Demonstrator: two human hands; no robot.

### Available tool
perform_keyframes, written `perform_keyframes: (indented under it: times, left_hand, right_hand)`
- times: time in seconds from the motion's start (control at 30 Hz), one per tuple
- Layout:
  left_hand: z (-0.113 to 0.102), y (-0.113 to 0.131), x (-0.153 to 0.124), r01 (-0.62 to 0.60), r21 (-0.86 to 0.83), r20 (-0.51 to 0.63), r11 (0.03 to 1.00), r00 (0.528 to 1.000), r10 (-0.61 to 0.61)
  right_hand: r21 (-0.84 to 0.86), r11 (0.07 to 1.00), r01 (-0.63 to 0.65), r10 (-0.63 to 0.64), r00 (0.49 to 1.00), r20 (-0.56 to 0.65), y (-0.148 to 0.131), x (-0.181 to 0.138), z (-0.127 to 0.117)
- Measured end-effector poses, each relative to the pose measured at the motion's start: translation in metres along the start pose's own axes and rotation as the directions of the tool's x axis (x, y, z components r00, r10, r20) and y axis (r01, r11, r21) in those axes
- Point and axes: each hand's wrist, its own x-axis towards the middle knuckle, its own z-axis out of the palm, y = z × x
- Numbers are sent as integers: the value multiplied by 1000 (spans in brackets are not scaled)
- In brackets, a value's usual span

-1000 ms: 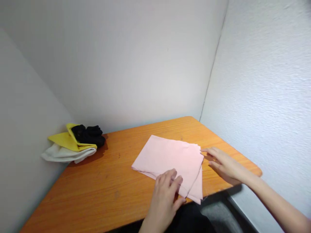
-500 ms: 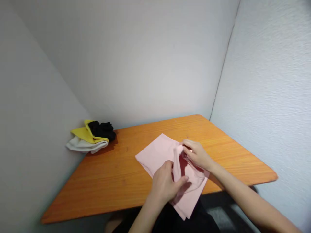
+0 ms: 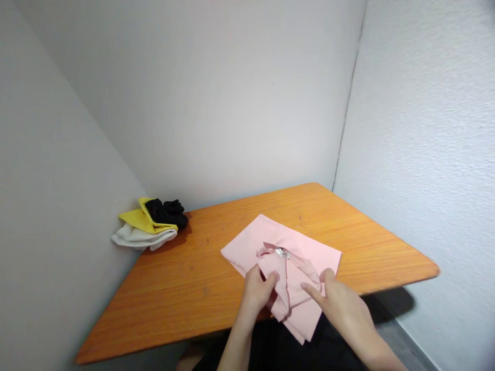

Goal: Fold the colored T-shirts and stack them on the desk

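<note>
A pink cloth [image 3: 305,252] lies partly folded on the orange wooden table [image 3: 185,278], its near corner hanging over the front edge. A flap is turned back in the middle, showing a small silvery tag [image 3: 282,252]. My left hand [image 3: 257,289] is closed, pinching the cloth's folded edge near the front. My right hand [image 3: 340,301] rests on the cloth's lower right part, thumb and forefinger apart and pressing the fabric down.
A pile of folded cloths, yellow [image 3: 141,220] over white [image 3: 135,238] with a black one [image 3: 167,211] on top, sits at the table's back left corner against the wall. White walls close in on the left, back and right.
My right hand has drawn back from the middle of the cloth to its near right part. The flap now lies opened out flatter. My left hand stays at the front fold.
</note>
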Motion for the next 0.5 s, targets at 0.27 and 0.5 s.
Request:
perform_keyframes:
  times: [0.27,0.5]
  left_hand:
    - [-99,26,-6,-92,166,-124,982,986,114]
    - [-183,118,-24,-65,711,-343,700,837,427]
  right_hand:
    - [-31,986,161,-163,947,-275,12,33,-86]
    - [302,911,281,-58,812,-580,-9,34,-215]
